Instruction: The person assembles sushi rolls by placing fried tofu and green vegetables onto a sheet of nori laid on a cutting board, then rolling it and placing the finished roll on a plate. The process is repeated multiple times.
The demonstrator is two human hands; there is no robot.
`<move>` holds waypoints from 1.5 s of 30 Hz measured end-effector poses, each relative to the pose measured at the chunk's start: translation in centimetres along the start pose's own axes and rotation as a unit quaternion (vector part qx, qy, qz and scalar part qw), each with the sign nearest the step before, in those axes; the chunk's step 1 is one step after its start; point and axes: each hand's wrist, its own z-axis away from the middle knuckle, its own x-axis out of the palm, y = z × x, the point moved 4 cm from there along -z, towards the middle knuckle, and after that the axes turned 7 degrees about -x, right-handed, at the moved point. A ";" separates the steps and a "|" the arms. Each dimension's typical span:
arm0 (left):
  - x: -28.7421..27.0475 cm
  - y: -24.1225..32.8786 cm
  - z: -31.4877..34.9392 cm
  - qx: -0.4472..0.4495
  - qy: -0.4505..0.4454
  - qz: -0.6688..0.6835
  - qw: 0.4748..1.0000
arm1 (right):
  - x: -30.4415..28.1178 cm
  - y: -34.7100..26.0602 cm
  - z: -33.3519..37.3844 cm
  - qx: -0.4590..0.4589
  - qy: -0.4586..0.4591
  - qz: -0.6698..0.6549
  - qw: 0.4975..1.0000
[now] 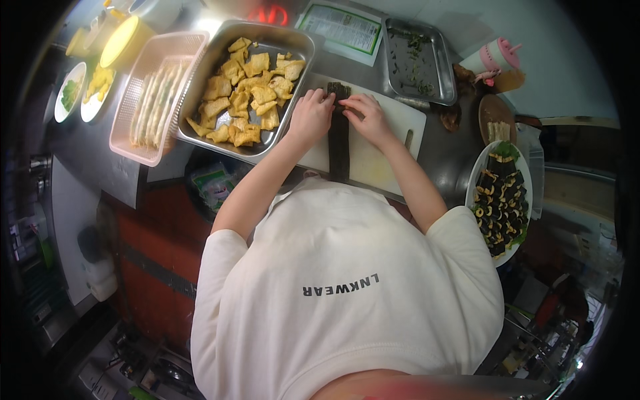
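Observation:
A long dark strip of seaweed (339, 152) lies lengthwise on a white cutting board (392, 133), its near end by the board's front edge. At its far end my left hand (311, 117) has its fingers closed on the left side of the strip. From the right, my right hand (369, 120) pinches the same end with thumb and fingertips. Between the hands shows a dark, bumpy bit at the strip's end; whether something is wrapped in it is too small to tell. Left of the board, a deep metal tray (305, 44) holds golden fried pieces (248, 93).
A pink basket (120, 127) of pale rolls stands at the left, near small white dishes (85, 112). Behind the board are a green-and-white package (340, 33) and a metal tray with green scraps (400, 90). A white platter (528, 200) of dark rolled pieces sits right, near a pink-lidded cup (495, 59).

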 end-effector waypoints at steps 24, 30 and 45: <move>0.7 0.6 -2.4 0.108 0.004 -0.110 0.988 | 0.5 2.9 -3.5 0.047 0.075 0.028 0.996; 2.2 -0.2 -4.5 0.079 -0.017 -0.175 0.981 | -1.9 0.5 -2.8 0.171 0.106 -0.166 0.966; -1.3 6.9 1.4 0.258 0.005 0.104 0.960 | -3.6 -1.9 5.5 0.306 0.067 -0.498 0.809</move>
